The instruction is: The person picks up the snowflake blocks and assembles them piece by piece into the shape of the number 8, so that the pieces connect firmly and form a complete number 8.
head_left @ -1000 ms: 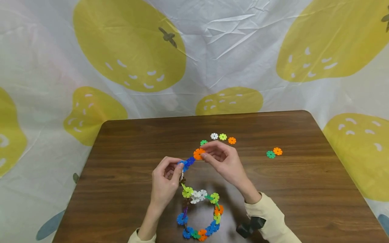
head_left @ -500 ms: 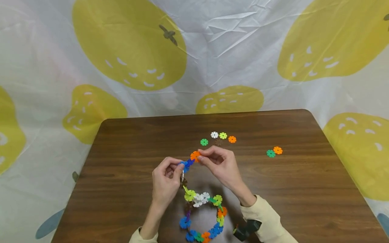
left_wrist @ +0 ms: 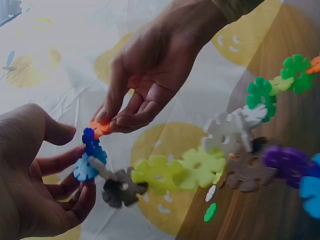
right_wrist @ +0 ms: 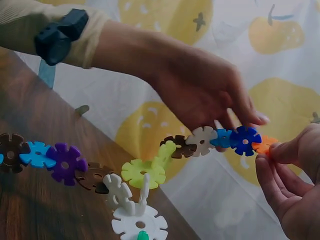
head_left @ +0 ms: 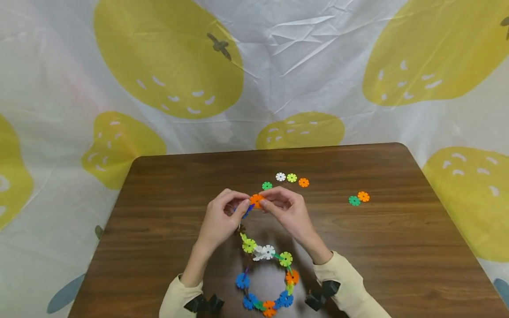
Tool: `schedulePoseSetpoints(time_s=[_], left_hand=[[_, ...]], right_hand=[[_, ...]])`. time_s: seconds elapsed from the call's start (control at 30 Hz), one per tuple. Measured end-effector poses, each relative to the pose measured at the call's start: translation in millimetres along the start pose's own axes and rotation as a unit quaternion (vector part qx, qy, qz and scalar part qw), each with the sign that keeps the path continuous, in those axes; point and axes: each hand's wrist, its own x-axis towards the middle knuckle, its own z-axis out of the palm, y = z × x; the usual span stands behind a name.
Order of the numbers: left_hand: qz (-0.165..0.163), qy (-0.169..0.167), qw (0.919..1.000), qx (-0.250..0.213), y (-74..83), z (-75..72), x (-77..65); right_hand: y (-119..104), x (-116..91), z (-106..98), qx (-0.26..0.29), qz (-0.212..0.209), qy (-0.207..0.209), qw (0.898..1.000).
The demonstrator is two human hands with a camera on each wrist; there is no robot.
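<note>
A chain of slotted plastic snowflake discs (head_left: pixel 268 251) in many colours forms a loop low in the head view, with a tail rising to both hands. My right hand (head_left: pixel 293 216) pinches the orange disc (head_left: pixel 256 201) at the tail's tip between thumb and fingers. In the right wrist view this orange disc overlaps a dark blue disc (right_wrist: pixel 245 141). My left hand (head_left: pixel 220 218) holds the tail just below, its fingers around a light blue disc (left_wrist: pixel 86 167) in the left wrist view. The thumb stands off a little there. A white and a brown disc (left_wrist: pixel 122 189) follow along the chain.
Loose green (head_left: pixel 267 186), white (head_left: pixel 280 176), yellow-green (head_left: pixel 292 177) and orange (head_left: pixel 304 182) discs lie beyond the hands on the wooden table (head_left: pixel 179 176). Another green disc (head_left: pixel 354 200) and orange disc (head_left: pixel 363 196) lie farther right. A fruit-print cloth (head_left: pixel 222 132) hangs behind.
My left hand has moved up and right along the tail, close to the orange disc. My right hand, still pinching that disc, has come slightly left. The loop has shifted a little.
</note>
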Motion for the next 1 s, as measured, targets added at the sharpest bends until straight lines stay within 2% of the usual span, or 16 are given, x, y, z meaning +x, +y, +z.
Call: schedulePoseSetpoints(time_s=[0.1, 0.27, 0.33, 0.43, 0.5, 0.53, 0.63, 0.7, 0.73, 0.8, 0.87, 1.0], left_hand=[[0.005, -0.021, 0.9998, 0.003, 1.3, 1.2, 7.6], [-0.017, -0.014, 0.9997, -0.007, 2.2, 3.2, 9.5], [-0.029, -0.007, 0.9995, -0.012, 1.3, 3.6, 8.6], [-0.043, 0.003, 0.9989, -0.02, -1.3, 3.8, 6.5], [-0.048, 0.013, 0.9985, -0.026, -4.2, 3.6, 5.1], [-0.049, 0.019, 0.9982, -0.029, -6.0, 3.3, 4.3], [-0.05, 0.039, 0.9973, -0.038, -10.7, 2.4, 2.8], [-0.05, 0.051, 0.9966, -0.042, -13.1, 1.6, 2.1], [-0.05, 0.056, 0.9961, -0.046, -13.7, 1.2, 1.8], [-0.051, 0.067, 0.9951, -0.051, -14.4, 0.8, 1.3], [-0.055, 0.076, 0.9938, -0.06, -14.8, 0.7, 0.8], [-0.061, 0.092, 0.9909, -0.077, -14.8, 1.2, -0.1]], right_hand=[[2.1, 0.7, -0.1, 0.007, -0.003, -0.009, 1.0], [5.4, -3.5, -7.7, -0.008, 0.012, -0.014, 1.0], [10.1, -7.7, -18.2, -0.032, 0.017, 0.002, 0.999], [19.8, -15.3, -45.2, -0.105, 0.033, 0.058, 0.992], [26.5, -20.3, -69.6, -0.189, 0.047, 0.11, 0.975], [30.1, -22.8, -83.2, -0.237, 0.056, 0.135, 0.96], [42.3, -30.7, -124.4, -0.361, 0.09, 0.192, 0.908], [50.6, -35.9, -149.1, -0.416, 0.117, 0.21, 0.877], [54.2, -38.5, -159.6, -0.433, 0.131, 0.21, 0.867], [61.2, -42.7, -176.4, -0.453, 0.158, 0.205, 0.853], [66.9, -45.6, -187.8, -0.467, 0.172, 0.197, 0.845], [75.4, -48.5, -197.6, -0.482, 0.159, 0.194, 0.84]])
